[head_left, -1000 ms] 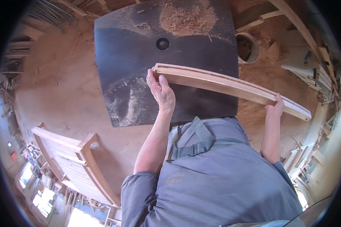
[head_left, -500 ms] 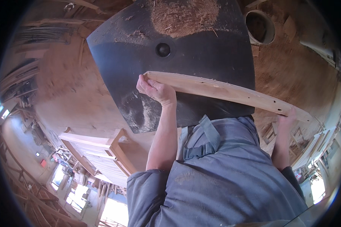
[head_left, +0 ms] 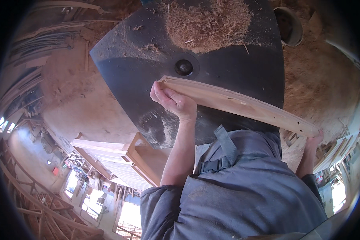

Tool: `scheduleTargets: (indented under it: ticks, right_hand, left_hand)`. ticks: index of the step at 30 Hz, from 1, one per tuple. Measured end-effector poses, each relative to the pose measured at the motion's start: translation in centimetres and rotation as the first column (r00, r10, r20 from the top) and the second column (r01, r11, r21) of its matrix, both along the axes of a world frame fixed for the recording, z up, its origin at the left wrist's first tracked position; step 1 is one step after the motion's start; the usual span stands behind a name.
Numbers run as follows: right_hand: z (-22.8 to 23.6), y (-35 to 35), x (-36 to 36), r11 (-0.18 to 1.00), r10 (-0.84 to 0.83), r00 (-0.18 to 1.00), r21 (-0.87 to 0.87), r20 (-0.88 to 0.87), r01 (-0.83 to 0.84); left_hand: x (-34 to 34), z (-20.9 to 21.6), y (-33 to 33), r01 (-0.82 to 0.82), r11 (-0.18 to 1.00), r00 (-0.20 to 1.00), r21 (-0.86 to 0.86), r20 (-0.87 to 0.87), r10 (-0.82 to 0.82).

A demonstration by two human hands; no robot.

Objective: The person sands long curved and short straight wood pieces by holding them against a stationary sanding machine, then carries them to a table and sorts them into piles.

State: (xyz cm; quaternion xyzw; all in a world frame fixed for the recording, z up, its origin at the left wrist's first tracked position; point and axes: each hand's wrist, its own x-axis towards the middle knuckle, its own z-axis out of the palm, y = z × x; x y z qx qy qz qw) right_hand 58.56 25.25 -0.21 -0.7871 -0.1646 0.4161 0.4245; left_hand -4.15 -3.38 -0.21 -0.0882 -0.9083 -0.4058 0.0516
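Note:
A long, slightly curved wooden board point(head_left: 240, 104) spans from my left hand to my right in front of my waist, above the near part of a dark machine table point(head_left: 244, 68). Small dark holes show near its right end. My left hand point(head_left: 176, 102) is closed round the left end, fingers over the edge. At the opposite end my right hand point(head_left: 315, 138) grips the board's tip, its fingers partly hidden. Beyond the board a round dark spindle point(head_left: 184, 67) sits in the table's surface, apart from the wood.
Wood shavings point(head_left: 206, 26) are heaped on the table's far part. A slatted wooden frame point(head_left: 108, 156) stands on the floor to my left. Curved wooden pieces point(head_left: 36, 212) are piled at the lower left. A round bin point(head_left: 290, 26) stands at the far right, beyond the table.
My right hand has shifted outward to the board's very end. In the picture, the table, board and left hand sit slightly further right and lower. Both hands still hold the board.

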Motion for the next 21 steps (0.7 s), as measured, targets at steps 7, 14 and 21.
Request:
scheduleTargets:
  ticks: [7, 14, 21]
  right_hand:
    - [-0.2, -0.7, -0.3, 0.999, 0.033, 0.999, -0.032, 0.003, -0.033]
    - [0.9, -3.5, -2.4, 1.0, -0.01, 1.0, -0.025, -0.016, 0.009]
    - [-0.1, -4.7, 1.0, 0.998, -0.009, 1.0, -0.067, -0.03, 0.007]
  left_hand:
    - [-0.6, -0.3, 0.2, 0.051, 0.998, 0.999, 0.035, 0.004, -0.051]
    - [-1.0, -0.1, 0.2, 0.102, 0.993, 0.995, 0.051, -0.004, -0.102]
    - [-1.5, -0.6, 0.4, 0.159, 0.985, 0.987, 0.07, -0.033, -0.157]
